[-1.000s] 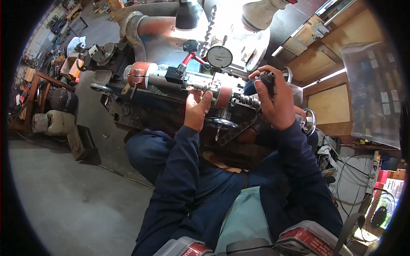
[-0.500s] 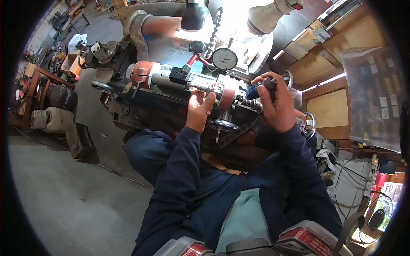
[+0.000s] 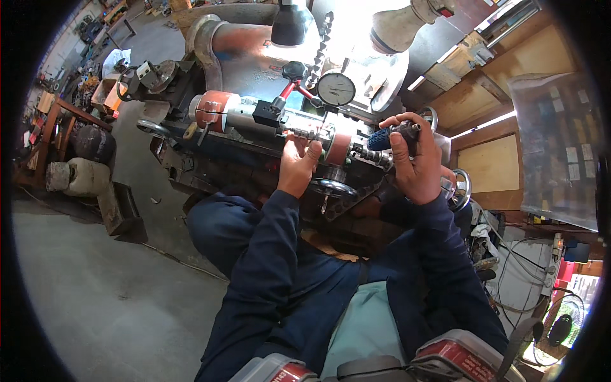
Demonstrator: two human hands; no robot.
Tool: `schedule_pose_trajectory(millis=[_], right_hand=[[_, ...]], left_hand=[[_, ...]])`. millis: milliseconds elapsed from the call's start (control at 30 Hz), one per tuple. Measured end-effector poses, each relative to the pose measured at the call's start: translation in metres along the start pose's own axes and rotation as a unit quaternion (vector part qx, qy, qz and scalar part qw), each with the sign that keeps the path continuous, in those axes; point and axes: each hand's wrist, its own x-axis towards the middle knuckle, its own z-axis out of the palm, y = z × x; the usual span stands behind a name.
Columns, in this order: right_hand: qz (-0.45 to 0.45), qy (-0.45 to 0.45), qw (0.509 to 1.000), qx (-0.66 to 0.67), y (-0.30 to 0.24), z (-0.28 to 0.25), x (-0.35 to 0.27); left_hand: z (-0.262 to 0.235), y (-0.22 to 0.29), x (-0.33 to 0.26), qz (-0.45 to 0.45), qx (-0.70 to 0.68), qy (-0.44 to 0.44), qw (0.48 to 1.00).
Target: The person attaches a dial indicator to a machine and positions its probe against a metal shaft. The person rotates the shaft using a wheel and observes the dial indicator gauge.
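Note:
A slim stepped metal shaft (image 3: 305, 133) lies across the bench machine. My left hand (image 3: 299, 167) is closed around its near side, thumb and fingers pinching it, with the fingertips partly hidden. In my right hand (image 3: 419, 167) is a small hand tool with a blue ribbed collar (image 3: 379, 139) and a dark body ending in a metal fitting. The tool is held over the machine's right end, beside a chain-like metal piece (image 3: 370, 154). Above the shaft, a round dial indicator (image 3: 336, 89) hangs from a red jointed arm (image 3: 287, 90). A reddish-brown clamp block (image 3: 340, 148) stands between my hands.
A chrome handwheel (image 3: 333, 187) sits below the block, with another handwheel (image 3: 463, 190) by my right wrist. Two lamps, one black (image 3: 294, 27) and one beige (image 3: 402, 28), hang over the back. A second reddish clamp (image 3: 213, 110) is at the left.
The tool in my right hand has turned, so its dark body and metal fitting now point more to the right. My left hand stays at the shaft, nearly still.

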Motion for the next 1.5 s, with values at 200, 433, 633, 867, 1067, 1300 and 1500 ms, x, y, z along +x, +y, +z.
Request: schedule_pose_trajectory(millis=[200,433,633,867,1067,1300,1500], right_hand=[[0.002,0.008,0.999,0.035,-0.001,-0.005,0.000],[-0.009,0.012,1.000,-0.002,-0.004,-0.017,0.002],[0.026,0.014,0.999,0.024,-0.003,-0.020,0.001],[0.045,0.025,0.997,0.059,-0.002,-0.019,0.000],[0.063,0.035,0.992,0.103,-0.003,-0.029,-0.002],[0.065,0.035,0.990,0.120,-0.010,-0.031,-0.004],[0.073,0.039,0.987,0.141,-0.010,-0.022,-0.003]], left_hand=[[0.006,0.003,-0.002,0.015,0.111,0.060,0.992],[0.000,0.023,-0.011,-0.045,0.164,0.094,0.981],[0.008,0.064,-0.021,-0.152,0.020,0.074,0.985],[-0.010,0.065,-0.025,-0.186,-0.100,0.039,0.977],[-0.012,0.044,-0.009,-0.181,0.066,0.051,0.980],[-0.019,0.001,-0.002,-0.098,-0.016,-0.015,0.995],[-0.002,-0.004,0.004,0.028,0.042,0.007,0.999]])
